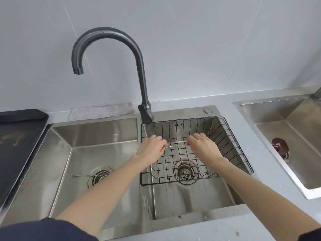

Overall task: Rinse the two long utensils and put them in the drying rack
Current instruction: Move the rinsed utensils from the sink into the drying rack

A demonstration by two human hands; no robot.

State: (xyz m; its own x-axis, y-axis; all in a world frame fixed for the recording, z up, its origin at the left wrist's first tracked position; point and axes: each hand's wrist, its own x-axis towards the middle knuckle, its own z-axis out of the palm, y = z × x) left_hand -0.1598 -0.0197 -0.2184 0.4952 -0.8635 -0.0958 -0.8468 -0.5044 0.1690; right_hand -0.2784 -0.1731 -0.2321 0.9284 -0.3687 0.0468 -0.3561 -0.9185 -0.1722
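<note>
A thin twisted metal utensil (pixel 176 146) is held level over the black wire drying rack (pixel 232 145) in the right sink basin. My left hand (pixel 152 147) pinches its left end and my right hand (pixel 204 147) pinches its right end. A second long utensil (pixel 83 175), a small fork with a twisted handle, lies on the bottom of the left basin (pixel 104 136), its handle reaching onto the drain (pixel 99 176). The curved grey faucet (pixel 139 54) has its spout over the left basin; no water is visible.
A black tray (pixel 19 133) sits on the counter at the left. A folded cloth (pixel 102 111) lies behind the sink. Another steel sink (pixel 286 136) at the right holds a dark brown object (pixel 279 146) near its drain.
</note>
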